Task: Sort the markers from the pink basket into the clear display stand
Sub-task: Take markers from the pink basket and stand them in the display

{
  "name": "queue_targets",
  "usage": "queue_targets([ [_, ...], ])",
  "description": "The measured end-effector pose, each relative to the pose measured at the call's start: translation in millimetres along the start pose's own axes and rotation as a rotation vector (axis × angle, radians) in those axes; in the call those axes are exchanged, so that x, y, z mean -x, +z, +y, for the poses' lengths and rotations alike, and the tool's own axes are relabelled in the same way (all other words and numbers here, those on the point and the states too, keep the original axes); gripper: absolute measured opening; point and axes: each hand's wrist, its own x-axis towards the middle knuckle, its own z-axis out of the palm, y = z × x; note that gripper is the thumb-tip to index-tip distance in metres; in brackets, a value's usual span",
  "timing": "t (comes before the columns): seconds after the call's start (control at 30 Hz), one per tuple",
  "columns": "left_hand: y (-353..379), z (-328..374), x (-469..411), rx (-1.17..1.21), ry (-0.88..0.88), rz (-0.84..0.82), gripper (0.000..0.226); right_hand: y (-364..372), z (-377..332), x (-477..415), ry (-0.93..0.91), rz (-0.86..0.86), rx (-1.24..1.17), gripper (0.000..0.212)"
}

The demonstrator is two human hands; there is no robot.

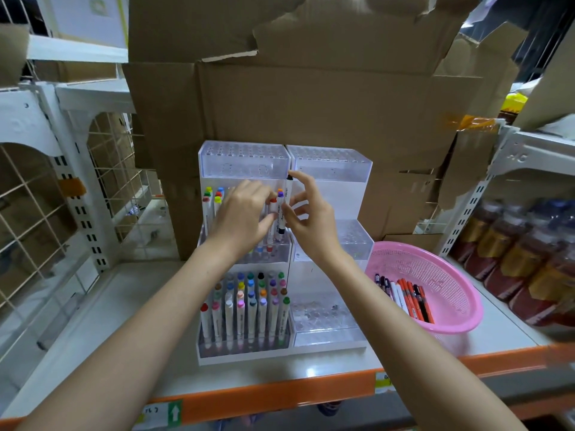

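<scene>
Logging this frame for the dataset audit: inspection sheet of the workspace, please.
Surface: white shelf, orange front edge.
Job's things: clear stand, left half's bottom tier full, middle tier part filled, right half empty; pink basket holds several markers.
Clutter: torn cardboard behind the stand.
Hands: left hand pinches red-capped marker at the middle tier; right hand holds black-tipped marker upright.
Cables: nothing seen.
Surroundings: wire grid left, jars right.

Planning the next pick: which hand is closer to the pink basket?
Right. The right hand, pinching a dark-tipped marker, is up-left of the pink basket at the display stand; the left hand, gripping a red-capped marker, is farther left.
</scene>
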Motion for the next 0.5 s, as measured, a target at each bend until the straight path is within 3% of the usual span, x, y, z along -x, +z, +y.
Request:
queue_targets([
  [0.3, 0.9, 1.2, 12.4, -0.204, 0.057, 0.096, 0.037, 1.9, -2.4, 0.6, 0.006, -0.009, 0.035, 0.051],
  [0.5, -3.6, -2.2, 19.2, -0.195, 0.065, 0.100, 0.038, 2.5, 0.8, 1.6, 0.028, -0.076, 0.075, 0.052],
])
